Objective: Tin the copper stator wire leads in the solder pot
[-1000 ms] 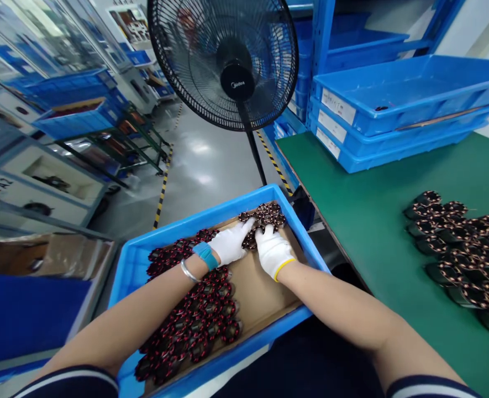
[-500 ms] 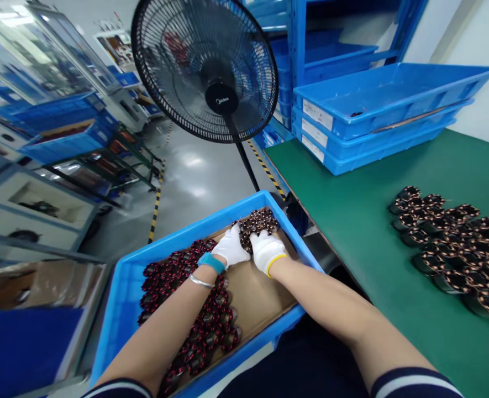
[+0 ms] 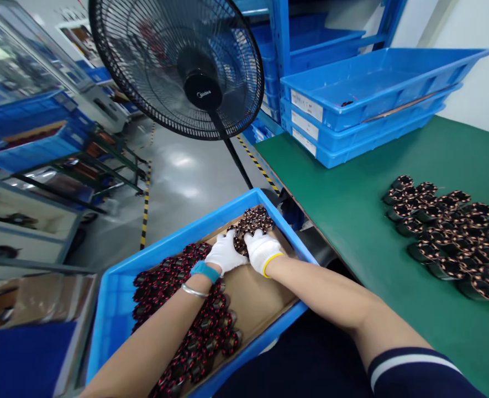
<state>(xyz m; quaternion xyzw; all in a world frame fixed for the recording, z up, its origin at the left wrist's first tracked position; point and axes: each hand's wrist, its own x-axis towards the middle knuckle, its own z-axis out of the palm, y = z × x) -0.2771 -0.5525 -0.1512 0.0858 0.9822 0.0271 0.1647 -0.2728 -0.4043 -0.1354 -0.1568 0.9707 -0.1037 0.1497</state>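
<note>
Both my hands wear white gloves and reach into a blue plastic tray point(image 3: 145, 257) lined with brown cardboard point(image 3: 261, 293). At the tray's far right corner stands a tight cluster of copper-wound motor stators point(image 3: 253, 219). My left hand point(image 3: 226, 253) is curled against the near left side of this cluster. My right hand point(image 3: 262, 250) grips its near edge, close beside the left. Gloves hide the fingertips and part of the nearest stators. Rows of stators with red-marked windings point(image 3: 165, 290) fill the tray's left part, partly under my left forearm.
A green worktable point(image 3: 352, 210) at the right holds more copper-wound stators point(image 3: 447, 232) and several stacked blue trays point(image 3: 327, 132). A black standing fan point(image 3: 203, 91) rises behind my tray. Left are a cart with blue bins point(image 3: 37, 143) and machines.
The view has swung, so the surroundings sit further left in the picture. My left hand has drawn back from the cluster's top to its near left side. My right hand stays at the cluster.
</note>
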